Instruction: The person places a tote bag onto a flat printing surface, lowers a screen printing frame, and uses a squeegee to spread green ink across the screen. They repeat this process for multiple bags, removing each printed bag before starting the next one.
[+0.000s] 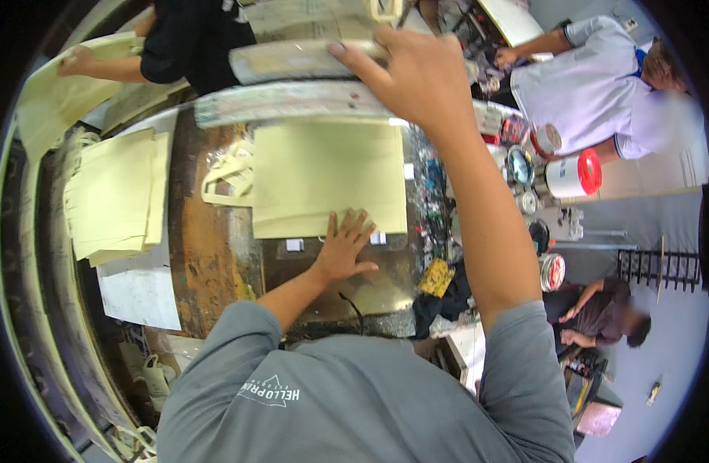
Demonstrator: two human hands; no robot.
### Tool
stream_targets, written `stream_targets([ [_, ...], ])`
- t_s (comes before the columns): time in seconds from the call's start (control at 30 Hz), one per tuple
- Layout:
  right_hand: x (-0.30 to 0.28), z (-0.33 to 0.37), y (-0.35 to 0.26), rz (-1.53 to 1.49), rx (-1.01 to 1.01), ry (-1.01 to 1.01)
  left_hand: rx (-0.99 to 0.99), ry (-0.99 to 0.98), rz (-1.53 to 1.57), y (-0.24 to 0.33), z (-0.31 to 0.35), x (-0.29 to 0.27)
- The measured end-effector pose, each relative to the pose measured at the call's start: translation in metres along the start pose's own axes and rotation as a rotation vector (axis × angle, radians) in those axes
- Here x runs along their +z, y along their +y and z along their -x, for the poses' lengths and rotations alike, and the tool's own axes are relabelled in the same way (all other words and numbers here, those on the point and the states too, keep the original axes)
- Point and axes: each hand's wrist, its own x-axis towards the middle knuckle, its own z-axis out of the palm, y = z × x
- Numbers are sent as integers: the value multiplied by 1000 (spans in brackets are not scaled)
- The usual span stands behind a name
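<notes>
A pale yellow cloth tote bag point(327, 174) lies flat on the dark work board point(316, 285), its straps point(231, 176) reaching out to the left. My left hand point(345, 248) rests on the bag's near edge, palm down with fingers spread. Beyond the bag, a paint-stained, pale screen-printing frame point(293, 65) is raised and seen almost edge-on. My right hand point(416, 77) grips its upper edge toward the right, thumb on the near side; the other fingertips are partly hidden. Small white tabs point(294, 245) stick up along the bag's near side.
Left of the board is a stack of tote bags point(111, 193). Paint tubs point(574, 176) and open cans point(519, 164) crowd the right side, near a yellow sponge point(437, 278). A co-worker's hand point(77, 62) holds another bag at far left; two more people are at the right.
</notes>
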Motion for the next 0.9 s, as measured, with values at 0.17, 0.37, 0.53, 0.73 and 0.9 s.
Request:
stream_targets([
  [0.17, 0, 21, -5, -13, -35, -8, -403, 285, 733, 1, 5, -120],
  [0.37, 20, 133, -20, 55, -72, -438, -454, 732, 2082, -19, 64, -199],
  [0.53, 52, 171, -25, -35, 68, -612, -809, 492, 2007, -31, 118, -134],
  [0.73, 57, 216, -41, 11, 40, -722, -944, 456, 1958, -30, 121, -119],
  [0.9, 91, 241, -40, 44, -32, -447, -918, 523, 1970, -28, 125, -104],
])
